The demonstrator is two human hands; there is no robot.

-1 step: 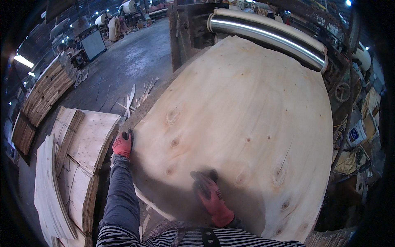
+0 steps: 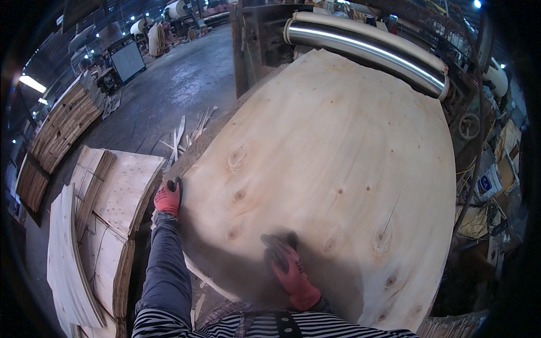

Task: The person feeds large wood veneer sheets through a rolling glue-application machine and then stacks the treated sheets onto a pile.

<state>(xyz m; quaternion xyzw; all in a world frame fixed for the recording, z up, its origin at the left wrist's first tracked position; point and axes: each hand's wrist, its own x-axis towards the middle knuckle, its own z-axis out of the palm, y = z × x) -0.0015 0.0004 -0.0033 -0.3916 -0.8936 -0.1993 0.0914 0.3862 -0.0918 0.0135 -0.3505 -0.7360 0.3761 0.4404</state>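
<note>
A broad sheet of pale wood veneer [image 2: 315, 163], marked with brown knots and a thin crack, spreads in front of me up to a shiny metal roller [image 2: 366, 48]. At the sheet's left edge my left hand [image 2: 167, 198], in a red glove with black fingertips, is closed on the rim; part of its fingers is hidden. Over the near middle of the sheet is my right hand [image 2: 290, 270], gloved alike. Its fingers point away from me and are apart, holding nothing. Whether it touches the surface I cannot tell.
Bundled veneer stacks [image 2: 110, 236] stand low at my left, with a longer pile [image 2: 65, 132] behind. Splintered strips [image 2: 183, 135] lie beside the sheet's left edge. A dark machine frame [image 2: 246, 50] rises by the roller. Scraps and a white sack [image 2: 489, 183] crowd the right side.
</note>
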